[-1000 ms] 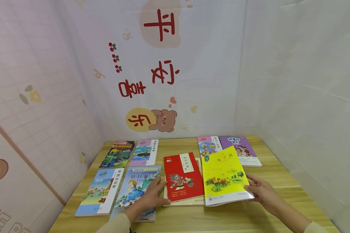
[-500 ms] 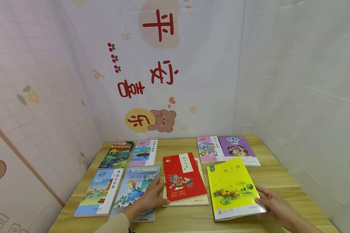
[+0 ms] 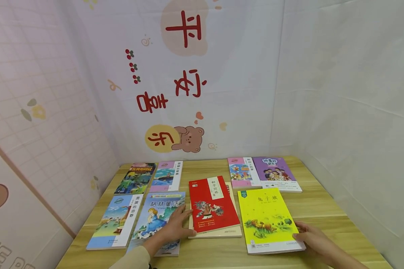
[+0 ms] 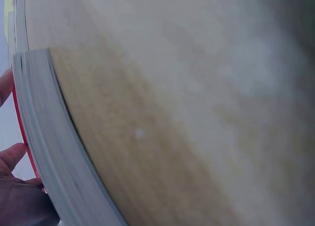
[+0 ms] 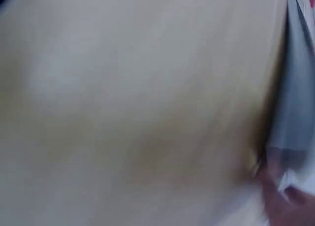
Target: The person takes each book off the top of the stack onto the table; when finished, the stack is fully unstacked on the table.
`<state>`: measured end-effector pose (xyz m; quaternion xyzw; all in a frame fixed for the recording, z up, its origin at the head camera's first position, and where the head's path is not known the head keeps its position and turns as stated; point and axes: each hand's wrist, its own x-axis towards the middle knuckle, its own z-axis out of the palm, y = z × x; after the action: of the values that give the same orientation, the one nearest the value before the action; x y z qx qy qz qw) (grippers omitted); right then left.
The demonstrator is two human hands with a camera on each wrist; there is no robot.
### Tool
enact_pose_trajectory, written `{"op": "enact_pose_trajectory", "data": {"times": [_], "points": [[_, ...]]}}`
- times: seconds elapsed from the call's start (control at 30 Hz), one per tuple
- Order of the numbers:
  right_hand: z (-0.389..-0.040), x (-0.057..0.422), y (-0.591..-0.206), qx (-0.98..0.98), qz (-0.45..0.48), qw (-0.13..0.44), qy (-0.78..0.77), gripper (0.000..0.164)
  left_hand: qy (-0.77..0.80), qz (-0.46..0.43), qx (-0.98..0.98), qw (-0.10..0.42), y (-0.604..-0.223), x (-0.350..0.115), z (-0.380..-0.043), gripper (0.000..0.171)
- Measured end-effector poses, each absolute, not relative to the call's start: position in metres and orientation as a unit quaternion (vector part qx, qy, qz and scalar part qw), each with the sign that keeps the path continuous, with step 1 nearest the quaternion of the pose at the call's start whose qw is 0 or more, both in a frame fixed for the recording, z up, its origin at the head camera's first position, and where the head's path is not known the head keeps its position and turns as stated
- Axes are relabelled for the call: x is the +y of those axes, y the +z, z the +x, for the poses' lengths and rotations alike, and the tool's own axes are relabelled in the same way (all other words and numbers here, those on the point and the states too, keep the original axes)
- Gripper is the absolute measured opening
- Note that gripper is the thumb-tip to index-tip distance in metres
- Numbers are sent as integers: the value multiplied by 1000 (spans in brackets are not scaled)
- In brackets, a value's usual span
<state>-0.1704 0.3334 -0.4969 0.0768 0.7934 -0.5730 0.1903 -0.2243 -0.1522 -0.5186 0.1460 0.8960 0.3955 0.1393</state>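
Observation:
In the head view my right hand [image 3: 311, 239] is at the lower right corner of a yellow picture book [image 3: 267, 220], thumb on the cover and fingers at the side edge. The book lies low over the table. My left hand [image 3: 176, 226] rests its fingers and thumb along the left edges of a red book [image 3: 213, 207], which lies askew on a cream-covered book [image 3: 222, 233]. In the left wrist view, fingertips [image 4: 14, 154] touch the red edge beside a thick page block. The right wrist view is blurred, with a finger near the grey book edge [image 5: 290, 117].
Left of the stack lie a blue fairy-tale book [image 3: 155, 220], a pale blue book [image 3: 114, 222], a jungle-cover book [image 3: 135, 179] and a pink-edged book [image 3: 166, 177]. A pink book [image 3: 242, 172] and a purple book [image 3: 277, 173] lie at the back right. White curtains [image 3: 350, 112] surround the wooden table [image 3: 326, 213].
My right hand has moved the yellow book right and toward me, away from the red book's stack, and lowered it flatter. My left hand has stayed in place.

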Motion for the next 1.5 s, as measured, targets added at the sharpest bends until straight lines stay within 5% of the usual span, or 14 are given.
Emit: {"op": "enact_pose_trajectory", "data": {"times": [0.33, 0.93, 1.5], "points": [[-186, 309, -474, 884, 54, 124, -447, 72, 396, 143, 896, 142, -519, -151, -225, 84], [-226, 219, -471, 793, 46, 127, -594, 55, 400, 137, 896, 139, -520, -153, -223, 84], [-255, 176, -490, 774, 45, 156, -611, 58, 405, 148, 892, 135, -514, -152, -219, 83]]}}
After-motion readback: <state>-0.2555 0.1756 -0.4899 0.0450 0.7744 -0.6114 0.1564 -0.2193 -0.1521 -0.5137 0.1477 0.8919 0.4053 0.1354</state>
